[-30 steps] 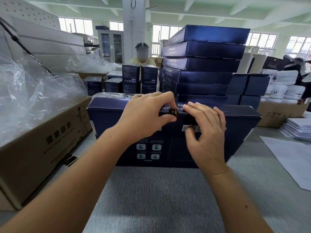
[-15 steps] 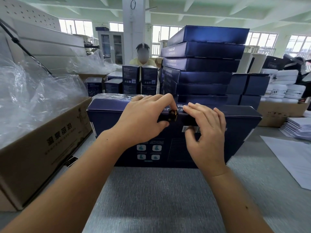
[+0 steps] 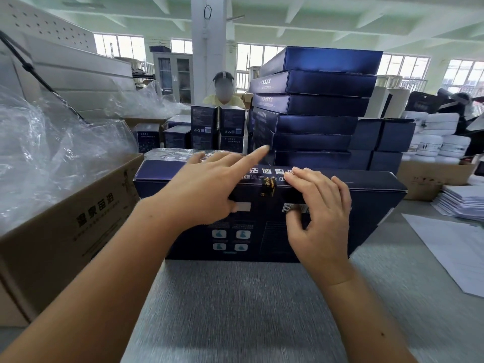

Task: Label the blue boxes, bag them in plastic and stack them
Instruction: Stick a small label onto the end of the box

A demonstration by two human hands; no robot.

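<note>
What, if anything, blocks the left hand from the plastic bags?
Likely nothing, so yes. The left hand is open over the box, holding nothing, and the plastic bags lie heaped on the carton at its left with nothing between.

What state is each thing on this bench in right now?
Blue box: standing on its long edge, unbagged.
Gold sticker: stuck at the box's top edge.
Left hand: open, fingers straight above the box.
Right hand: holds the box's top edge.
Stack of blue boxes: piled, slightly askew.
Cardboard carton: open.

Dark blue box (image 3: 264,227) stands on edge before stacked blue boxes (image 3: 317,106).
</note>
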